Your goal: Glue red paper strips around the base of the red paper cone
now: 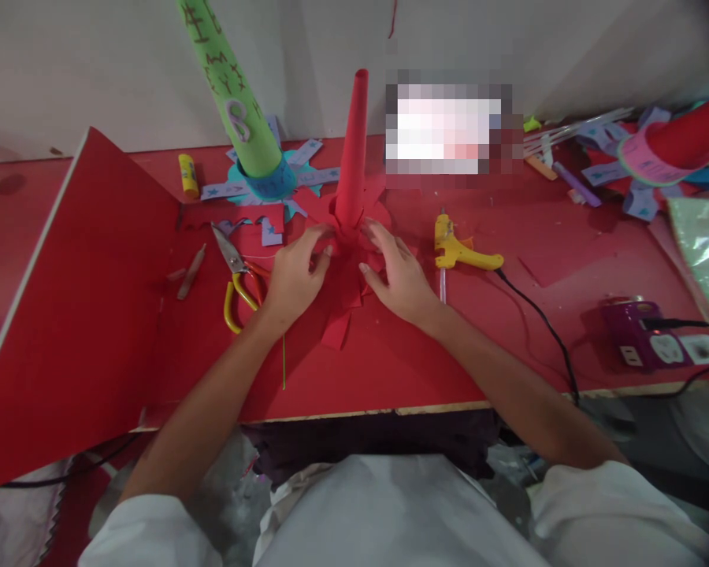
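Observation:
A red rolled-paper tube [353, 150] stands upright, narrowing toward its top, on a base of red paper with a scalloped edge and flat strips spreading out. My left hand [298, 272] is at the left side of its foot, fingers curved and thumb apart from them. On the opposite side, my right hand [400, 276] has its fingertips at the collar, with a gap between thumb and fingers. Whether the fingertips press the paper I cannot tell. A loose red paper strip [336, 331] lies in front of the base. Scissors with yellow handles [232, 307] lie beside my left hand.
A yellow glue gun [464, 253] lies right of my right hand, its cord running to a purple power strip [644, 335]. A green paper tube [236, 94] stands behind left. A red board [76, 315] rises at left. A glue stick [187, 176] stands near the wall.

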A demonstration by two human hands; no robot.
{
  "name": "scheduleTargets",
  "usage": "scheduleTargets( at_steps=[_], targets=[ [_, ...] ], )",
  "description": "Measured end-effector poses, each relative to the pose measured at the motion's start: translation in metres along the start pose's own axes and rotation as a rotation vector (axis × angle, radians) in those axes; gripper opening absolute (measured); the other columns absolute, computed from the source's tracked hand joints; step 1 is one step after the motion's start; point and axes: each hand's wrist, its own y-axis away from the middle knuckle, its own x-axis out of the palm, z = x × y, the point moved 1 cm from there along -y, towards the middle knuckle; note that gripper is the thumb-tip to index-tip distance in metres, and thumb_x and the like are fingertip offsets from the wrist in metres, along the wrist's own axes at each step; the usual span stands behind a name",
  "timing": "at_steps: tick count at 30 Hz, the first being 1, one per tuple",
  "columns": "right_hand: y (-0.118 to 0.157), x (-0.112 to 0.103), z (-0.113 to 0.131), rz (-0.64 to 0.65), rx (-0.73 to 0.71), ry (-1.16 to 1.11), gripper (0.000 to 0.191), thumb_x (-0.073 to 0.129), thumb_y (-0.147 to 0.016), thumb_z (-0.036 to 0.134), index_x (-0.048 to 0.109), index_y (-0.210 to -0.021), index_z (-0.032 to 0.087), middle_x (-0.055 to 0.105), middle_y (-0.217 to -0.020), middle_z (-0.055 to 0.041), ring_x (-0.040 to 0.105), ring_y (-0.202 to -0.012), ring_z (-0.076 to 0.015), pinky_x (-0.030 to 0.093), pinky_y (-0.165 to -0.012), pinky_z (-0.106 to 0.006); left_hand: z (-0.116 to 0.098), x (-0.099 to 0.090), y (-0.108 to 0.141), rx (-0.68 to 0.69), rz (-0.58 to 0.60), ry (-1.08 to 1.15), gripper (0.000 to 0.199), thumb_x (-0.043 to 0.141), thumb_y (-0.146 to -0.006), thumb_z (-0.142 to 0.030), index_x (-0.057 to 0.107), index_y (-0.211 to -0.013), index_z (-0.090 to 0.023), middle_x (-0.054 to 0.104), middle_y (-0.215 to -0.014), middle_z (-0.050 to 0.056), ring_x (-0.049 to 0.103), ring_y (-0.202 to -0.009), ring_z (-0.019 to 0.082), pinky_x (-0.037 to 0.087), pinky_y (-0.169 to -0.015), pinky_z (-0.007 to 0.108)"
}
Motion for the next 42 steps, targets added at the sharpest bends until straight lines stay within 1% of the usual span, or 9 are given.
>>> scheduleTargets(
  at_steps=[7, 12, 16, 24, 27, 33, 36, 39, 42],
  targets=[
    [0.0, -0.001, 0.007, -0.001, 0.007, 0.015, 0.069, 0.046, -0.104, 0.026, 0.024, -0.169, 0.024, 0.056, -0.158, -0.0152, 0.053, -0.147, -0.033, 0.049, -0.118, -0.059, 0.0, -0.001, 0.0, 0.002, -0.083, -0.073, 0.029, 0.048, -0.104, -0.024, 0.06, -0.131, -0.022, 0.069, -0.136, 0.01, 0.071, -0.111, 0.021, 0.059, -0.091, 0.034],
    [0.0, 0.003, 0.004, 0.015, 0.031, 0.027, 0.068, 0.049, -0.103, 0.025, 0.028, -0.168, 0.021, 0.056, -0.158, -0.0171, 0.052, -0.146, -0.0343, 0.049, -0.117, -0.06, 0.012, 0.006, -0.005, 0.013, -0.029, -0.074, 0.056, 0.051, -0.099, -0.023, 0.042, -0.155, -0.023, 0.058, -0.156, 0.014, 0.064, -0.131, 0.026, 0.055, -0.107, 0.042],
    [0.0, 0.006, 0.004, 0.029, -0.011, 0.019, 0.07, 0.051, -0.102, 0.026, 0.028, -0.168, 0.019, 0.054, -0.16, -0.018, 0.05, -0.148, -0.0339, 0.048, -0.119, -0.059, 0.014, 0.009, -0.005, 0.008, 0.031, -0.084, 0.059, 0.052, -0.099, -0.023, 0.043, -0.157, -0.015, 0.07, -0.141, 0.015, 0.07, -0.122, 0.026, 0.056, -0.106, 0.04],
    [0.0, -0.004, 0.008, 0.021, -0.037, 0.032, 0.072, 0.048, -0.104, 0.027, 0.021, -0.17, 0.023, 0.048, -0.166, -0.0141, 0.045, -0.154, -0.0315, 0.045, -0.123, -0.058, -0.001, 0.001, 0.003, 0.031, -0.102, -0.162, 0.05, 0.049, -0.105, -0.035, 0.052, -0.153, -0.023, 0.068, -0.147, 0.011, 0.066, -0.132, 0.026, 0.052, -0.113, 0.041],
    [-0.002, -0.006, 0.006, 0.015, -0.053, 0.036, 0.073, 0.048, -0.104, 0.027, 0.018, -0.171, 0.023, 0.046, -0.167, -0.0141, 0.043, -0.155, -0.0317, 0.043, -0.125, -0.058, -0.003, 0.001, 0.004, 0.046, -0.11, -0.165, 0.05, 0.047, -0.106, -0.038, 0.051, -0.155, -0.024, 0.067, -0.148, 0.011, 0.065, -0.135, 0.027, 0.052, -0.114, 0.043],
    [-0.012, 0.005, -0.007, 0.065, -0.046, 0.122, 0.081, 0.05, -0.1, 0.02, 0.013, -0.172, 0.022, 0.033, -0.175, -0.0148, 0.031, -0.161, -0.0323, 0.035, -0.129, -0.06, 0.001, 0.007, 0.003, 0.027, -0.056, -0.119, 0.058, 0.045, -0.106, -0.03, 0.039, -0.162, -0.021, 0.073, -0.135, 0.008, 0.072, -0.119, 0.023, 0.052, -0.111, 0.044],
    [-0.012, 0.009, -0.012, 0.049, 0.018, 0.224, 0.079, 0.051, -0.099, 0.016, 0.019, -0.17, 0.017, 0.034, -0.174, -0.0174, 0.033, -0.16, -0.0361, 0.037, -0.126, -0.061, 0.001, 0.008, 0.002, -0.016, -0.027, -0.159, 0.057, 0.044, -0.103, -0.023, 0.041, -0.16, -0.021, 0.075, -0.13, 0.007, 0.072, -0.118, 0.023, 0.051, -0.112, 0.046],
    [-0.009, 0.004, -0.006, -0.008, 0.072, 0.309, 0.066, 0.048, -0.101, 0.017, 0.032, -0.165, 0.017, 0.05, -0.162, -0.0199, 0.046, -0.149, -0.0391, 0.043, -0.117, -0.062, 0.002, 0.006, 0.0, -0.048, -0.016, -0.231, 0.05, 0.045, -0.102, -0.022, 0.049, -0.153, -0.021, 0.074, -0.133, 0.01, 0.068, -0.127, 0.026, 0.048, -0.115, 0.049],
    [-0.004, -0.005, 0.005, -0.012, 0.078, 0.358, 0.045, 0.044, -0.106, 0.022, 0.056, -0.149, 0.016, 0.066, -0.14, -0.0201, 0.058, -0.131, -0.0386, 0.047, -0.108, -0.058, 0.005, 0.005, -0.001, -0.049, -0.016, -0.311, 0.046, 0.047, -0.102, -0.024, 0.055, -0.147, -0.021, 0.069, -0.142, 0.013, 0.062, -0.136, 0.031, 0.044, -0.119, 0.052]
  ],
)
